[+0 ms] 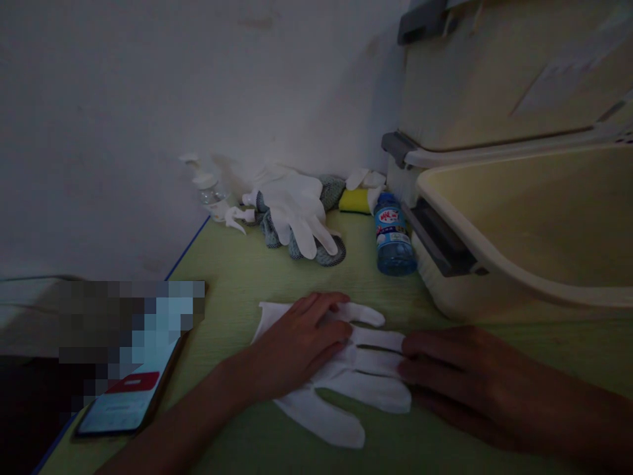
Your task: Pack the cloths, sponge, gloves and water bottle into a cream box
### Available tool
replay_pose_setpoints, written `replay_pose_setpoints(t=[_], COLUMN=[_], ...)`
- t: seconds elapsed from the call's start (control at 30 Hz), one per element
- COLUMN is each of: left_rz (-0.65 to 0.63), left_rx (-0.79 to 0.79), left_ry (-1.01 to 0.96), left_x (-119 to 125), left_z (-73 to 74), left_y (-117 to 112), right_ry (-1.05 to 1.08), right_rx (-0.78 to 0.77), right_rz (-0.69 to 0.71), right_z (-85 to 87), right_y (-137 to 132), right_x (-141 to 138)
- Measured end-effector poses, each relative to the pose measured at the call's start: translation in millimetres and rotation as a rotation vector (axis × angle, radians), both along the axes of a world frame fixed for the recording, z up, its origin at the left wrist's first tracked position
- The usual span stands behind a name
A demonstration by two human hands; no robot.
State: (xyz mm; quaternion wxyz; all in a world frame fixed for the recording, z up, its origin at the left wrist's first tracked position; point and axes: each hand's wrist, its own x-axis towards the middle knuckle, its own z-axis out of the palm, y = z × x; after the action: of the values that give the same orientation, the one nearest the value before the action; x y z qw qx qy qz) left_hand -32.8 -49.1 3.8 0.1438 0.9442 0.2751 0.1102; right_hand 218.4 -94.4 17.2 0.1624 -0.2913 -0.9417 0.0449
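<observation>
A white glove (341,382) lies flat on the green table, its fingers spread toward the right. Across its palm and cuff rests my left hand (301,343), fingers bent and closed down on the fabric. My right hand (459,376) is at the glove's fingertips, its own fingers pinched on the ends of the middle ones. The right thumb is hidden beneath the hand. Beyond my hands, another white glove (297,201) is draped over a grey knitted glove (271,229).
A blue-labelled bottle (393,237) stands beside a cream plastic bin (445,290) with grey latches. Near the wall are a yellow sponge (355,201), a clear pump bottle (211,194) and a white spray nozzle (237,216). A phone (128,396) lies at the table's left edge.
</observation>
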Motion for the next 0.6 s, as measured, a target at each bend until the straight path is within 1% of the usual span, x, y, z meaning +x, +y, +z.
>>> replay_pose_setpoints(t=[0.1, 0.23, 0.33, 0.47, 0.6], left_rz=[-0.001, 0.007, 0.014, 0.026, 0.053], left_rx=[-0.020, -0.023, -0.016, -0.034, -0.033], left_ry=[-0.009, -0.032, -0.037, -0.036, -0.060], left_x=[-0.4, -0.9, -1.1, -0.2, 2.1], left_z=[-1.0, -2.1, -2.9, -3.0, -1.9], left_y=[1.1, 2.2, 2.3, 2.4, 3.1], right_ry=[0.018, -0.029, -0.056, -0.039, 0.039], right_rx=[-0.034, -0.104, -0.122, -0.064, 0.086], right_rz=[0.014, -0.006, -0.031, -0.033, 0.013], right_z=[1.8, 4.4, 4.1, 2.2, 2.2], right_y=[-0.5, -0.6, -0.9, -0.6, -0.8], right_x=[-0.1, 1.2, 1.9, 2.5, 2.6])
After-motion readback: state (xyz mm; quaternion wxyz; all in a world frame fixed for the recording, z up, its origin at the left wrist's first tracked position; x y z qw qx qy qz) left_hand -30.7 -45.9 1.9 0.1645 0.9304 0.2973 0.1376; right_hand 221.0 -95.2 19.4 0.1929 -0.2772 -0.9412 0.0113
